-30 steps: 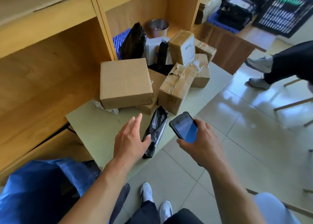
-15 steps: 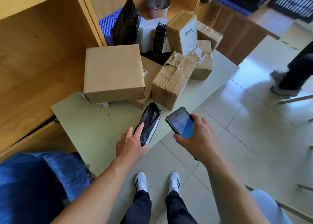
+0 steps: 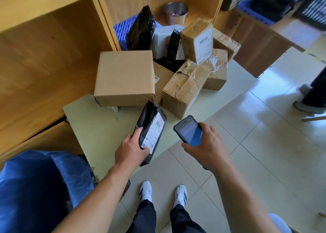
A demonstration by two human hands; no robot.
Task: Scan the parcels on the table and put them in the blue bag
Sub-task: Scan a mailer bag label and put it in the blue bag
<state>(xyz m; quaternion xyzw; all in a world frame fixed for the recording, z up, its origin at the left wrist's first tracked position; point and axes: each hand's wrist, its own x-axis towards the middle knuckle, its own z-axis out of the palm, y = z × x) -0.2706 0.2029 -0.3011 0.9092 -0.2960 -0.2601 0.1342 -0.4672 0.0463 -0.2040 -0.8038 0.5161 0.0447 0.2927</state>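
At the far left the blue bag (image 3: 35, 185) sat crumpled below the counter's near corner. On the pale green counter (image 3: 98, 127) the left hand (image 3: 130, 149) gripped a black parcel (image 3: 151, 128) by its lower end, thumb across the label and fingers curled round the far edge. It was a soft, glossy, creased plastic mailer, long and narrow, with a white shipping label and barcode facing up. It lay over the counter's front edge, its lower tip hanging past it; whether it touched the surface could not be told.

Behind it stood a large plain cardboard box (image 3: 125, 75), then a crumpled taped box (image 3: 183, 89). In all, six brown boxes, one white box (image 3: 162, 38) and three black mailers, the held one included, could be counted.

Just right of the parcel and apart from it, the right hand (image 3: 208, 149) was wrapped round one handheld scanner (image 3: 189, 131), its blue screen up.
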